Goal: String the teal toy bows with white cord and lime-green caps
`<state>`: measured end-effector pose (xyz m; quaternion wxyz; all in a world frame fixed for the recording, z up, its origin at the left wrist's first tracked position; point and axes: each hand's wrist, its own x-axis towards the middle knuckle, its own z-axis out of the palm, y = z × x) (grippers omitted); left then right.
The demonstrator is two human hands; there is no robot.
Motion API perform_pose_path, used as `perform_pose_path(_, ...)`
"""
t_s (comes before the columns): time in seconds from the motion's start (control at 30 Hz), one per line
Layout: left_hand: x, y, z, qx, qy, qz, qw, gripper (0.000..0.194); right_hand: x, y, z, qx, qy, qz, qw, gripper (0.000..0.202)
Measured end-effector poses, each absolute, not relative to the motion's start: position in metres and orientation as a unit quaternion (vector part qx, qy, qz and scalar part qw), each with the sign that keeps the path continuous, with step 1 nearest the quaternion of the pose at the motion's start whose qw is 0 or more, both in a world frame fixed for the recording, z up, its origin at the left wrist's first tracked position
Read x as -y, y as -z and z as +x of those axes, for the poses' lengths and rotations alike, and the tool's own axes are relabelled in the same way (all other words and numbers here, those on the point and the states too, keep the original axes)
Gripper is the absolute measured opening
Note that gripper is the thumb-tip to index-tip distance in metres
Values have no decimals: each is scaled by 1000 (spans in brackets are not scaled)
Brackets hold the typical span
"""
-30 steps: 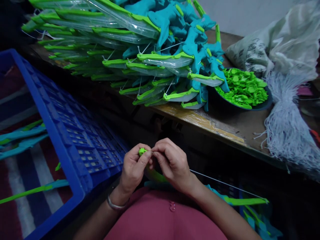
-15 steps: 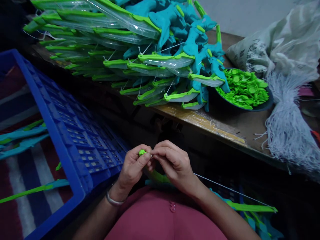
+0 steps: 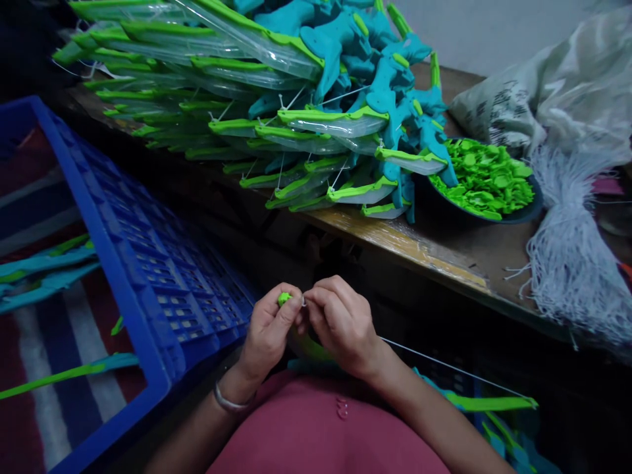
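A teal and green toy bow [image 3: 488,403] lies across my lap, its middle hidden behind my hands and right forearm. My left hand [image 3: 266,332] is closed around a small bright green end [image 3: 284,298], which looks like the bow's tip. Close beside it, my right hand [image 3: 343,322] pinches the thin white string [image 3: 454,365] between thumb and fingers. That string stretches from the bow's far right tip to behind my right wrist. A short bit of it shows between the fingertips of both hands.
A big stack of teal and green toy bows [image 3: 336,118] covers the bench [image 3: 444,253]. Right of it are a dark bowl [image 3: 533,204] of green plastic pieces, a bundle of white strings [image 3: 563,250] and a woven sack [image 3: 513,99]. A blue crate [image 3: 148,230] stands at left.
Both hands stay together, with the right fingers shifting slightly at the string. The bow's right tip has moved a little left. The whole view has shifted slightly.
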<state>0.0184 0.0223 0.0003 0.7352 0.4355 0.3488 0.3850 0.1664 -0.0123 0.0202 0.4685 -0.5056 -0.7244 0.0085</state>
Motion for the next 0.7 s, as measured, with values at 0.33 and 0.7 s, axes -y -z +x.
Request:
perform_pose_path(0.33,-23,0,21,-314,-400,398,763,22,18,-23,163,652,-90,-532,533,11)
perform_pose_path(0.7,-24,-3,24,-334,-395,345,783,24,25,-26,159,626,-118,-537,553,12)
